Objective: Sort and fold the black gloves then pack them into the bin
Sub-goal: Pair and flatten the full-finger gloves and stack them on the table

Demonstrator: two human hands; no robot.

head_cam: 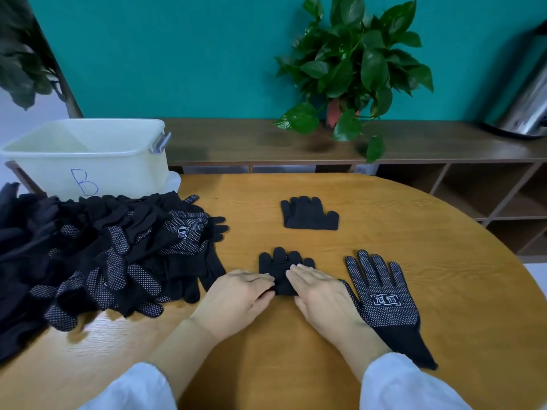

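Observation:
A folded black glove (281, 263) lies on the wooden table (414, 232) in front of me. My left hand (236, 294) and my right hand (322, 294) both press flat on its near half, fingers straight. To the right, a black glove with white dots and a printed logo (384, 300) lies spread flat, touching my right hand's edge. Farther back lies another folded black glove (309, 214). A large heap of black dotted gloves (103, 255) covers the table's left side. The cream bin marked "B" (85, 155) stands behind the heap at the back left.
Behind the table runs a low dark wooden shelf (444, 143) with a potted green plant (352, 66) and a metal container (529, 108) at the far right. The teal wall is behind it. The table's edge curves round on the right.

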